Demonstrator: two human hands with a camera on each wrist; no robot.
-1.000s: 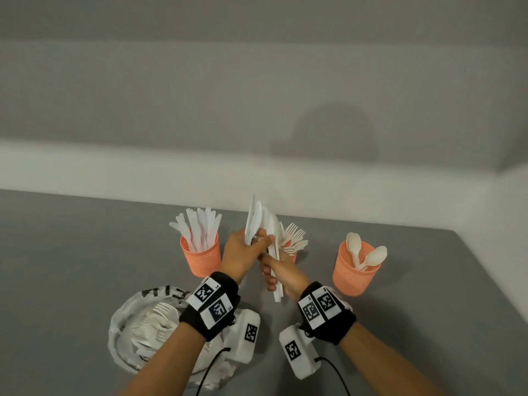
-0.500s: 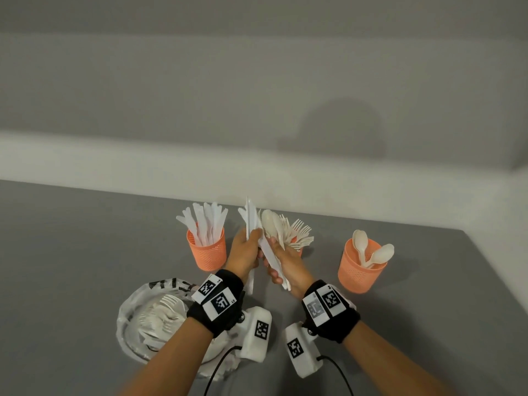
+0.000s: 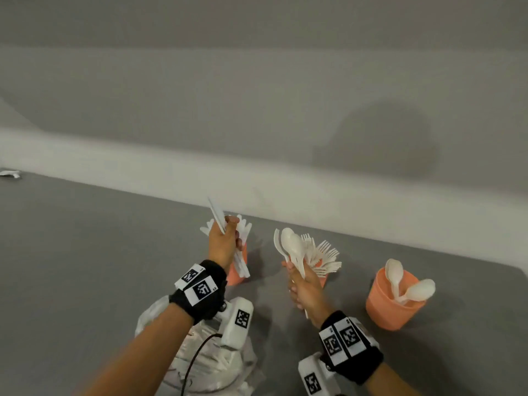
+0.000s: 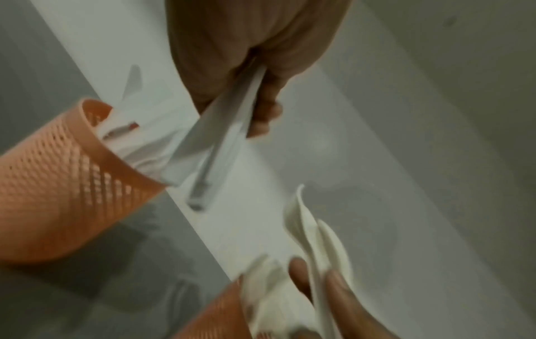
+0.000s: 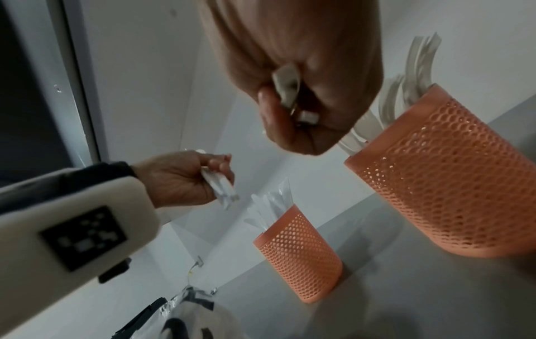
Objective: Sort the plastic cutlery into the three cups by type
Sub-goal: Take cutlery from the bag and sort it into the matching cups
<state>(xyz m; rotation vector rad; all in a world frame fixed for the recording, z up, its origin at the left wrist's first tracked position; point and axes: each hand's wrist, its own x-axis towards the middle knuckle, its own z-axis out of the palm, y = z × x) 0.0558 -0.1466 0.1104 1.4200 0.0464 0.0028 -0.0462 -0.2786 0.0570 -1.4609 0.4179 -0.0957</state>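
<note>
Three orange mesh cups stand in a row on the grey table. The left cup (image 3: 237, 274) holds knives, the middle cup (image 3: 324, 280) forks, the right cup (image 3: 391, 304) two spoons. My left hand (image 3: 225, 244) grips a few white knives (image 3: 218, 217) just above the left cup; their handles (image 4: 214, 137) hang over its rim (image 4: 95, 135). In front of the fork cup, my right hand (image 3: 303, 284) grips a small bunch of spoons (image 3: 294, 248) upright. Its fingers (image 5: 304, 128) are curled round the handles (image 5: 287, 91).
A clear plastic bag (image 3: 205, 364) with more white cutlery lies at the near left, under my left forearm. A white ledge and grey wall run behind the cups. The table's right edge lies past the spoon cup.
Both hands held one bundle together in front of the fork cup. They have parted: the left hand took the knives left over the knife cup, and the right hand keeps the spoons.
</note>
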